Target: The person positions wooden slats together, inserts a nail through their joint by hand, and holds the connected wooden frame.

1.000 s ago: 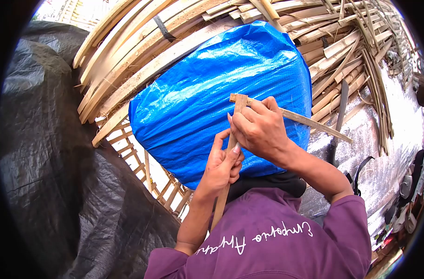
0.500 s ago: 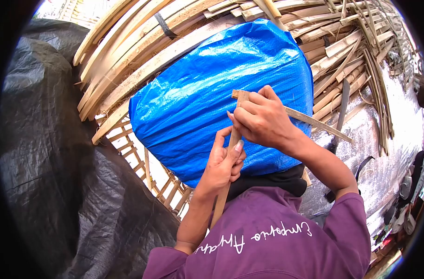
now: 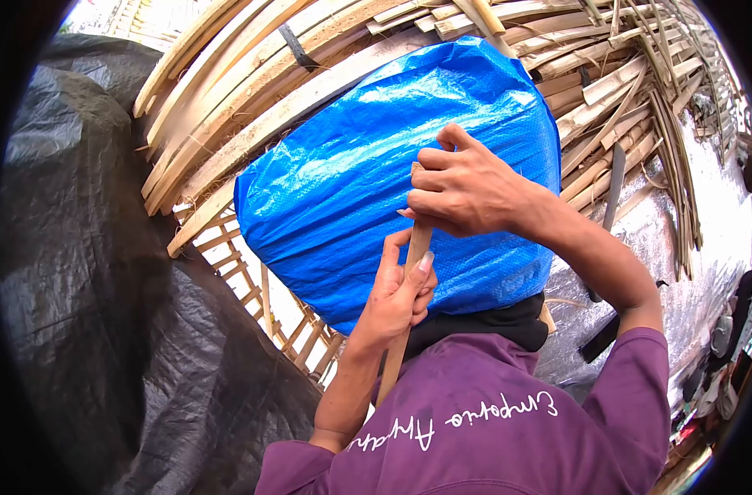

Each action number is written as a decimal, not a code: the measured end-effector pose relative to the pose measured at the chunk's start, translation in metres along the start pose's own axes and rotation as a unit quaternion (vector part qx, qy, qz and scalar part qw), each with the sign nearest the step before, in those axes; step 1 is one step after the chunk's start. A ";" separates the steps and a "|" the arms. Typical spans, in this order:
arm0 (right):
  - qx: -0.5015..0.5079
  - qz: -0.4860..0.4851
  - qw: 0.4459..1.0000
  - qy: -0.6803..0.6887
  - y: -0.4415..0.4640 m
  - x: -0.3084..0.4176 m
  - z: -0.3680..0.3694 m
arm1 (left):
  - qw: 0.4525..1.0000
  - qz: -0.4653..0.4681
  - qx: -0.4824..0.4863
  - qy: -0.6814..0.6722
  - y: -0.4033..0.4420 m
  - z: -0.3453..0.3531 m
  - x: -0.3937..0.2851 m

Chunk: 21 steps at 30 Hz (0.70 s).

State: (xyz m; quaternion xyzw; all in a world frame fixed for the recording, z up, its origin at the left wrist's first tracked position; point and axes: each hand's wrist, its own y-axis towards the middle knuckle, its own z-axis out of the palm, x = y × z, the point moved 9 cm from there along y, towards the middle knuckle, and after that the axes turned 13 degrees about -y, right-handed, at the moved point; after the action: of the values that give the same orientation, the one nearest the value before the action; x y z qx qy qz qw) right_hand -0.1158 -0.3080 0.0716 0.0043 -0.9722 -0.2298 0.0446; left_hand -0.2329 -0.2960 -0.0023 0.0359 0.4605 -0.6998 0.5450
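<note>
Dark sheet: A creased black sheet (image 3: 87,247) drapes down the left side of the frame.
Upper left: Long pale slats (image 3: 252,91) lie in a curving stack, crossed by a short black band (image 3: 297,49).
Lattice: A slatted frame (image 3: 237,276) shows between the black sheet and a blue sheet (image 3: 334,198), which spreads wrinkled and shiny across the center.
Left hand: The left hand (image 3: 399,299) grips a flat wooden strip (image 3: 420,241), thumb pressed on its face and fingers curled around it.
Strip: The wooden strip stands near-vertical in the frame's center, over the blue sheet, its lower part beside the purple shirt (image 3: 491,421) with white lettering.
Right hand: The right hand (image 3: 466,190) closes its bent fingers on the strip's upper end, just above the left.
Upper right: Split wooden pieces (image 3: 603,91) lie piled, with a dark narrow piece (image 3: 615,186) beside them.
Right: A silvery sheet (image 3: 652,247) glints beyond the right forearm.
</note>
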 end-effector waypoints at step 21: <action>-0.032 -0.225 0.969 0.095 -0.008 0.005 -0.013 | 0.991 -0.107 0.049 -0.061 -0.018 0.005 0.025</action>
State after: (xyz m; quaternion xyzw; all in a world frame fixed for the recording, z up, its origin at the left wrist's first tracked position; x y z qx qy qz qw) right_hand -0.1200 -0.3211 0.0804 0.2438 -0.9294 -0.2639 0.0843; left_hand -0.2546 -0.3176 -0.0023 -0.0296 0.3930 -0.7763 0.4919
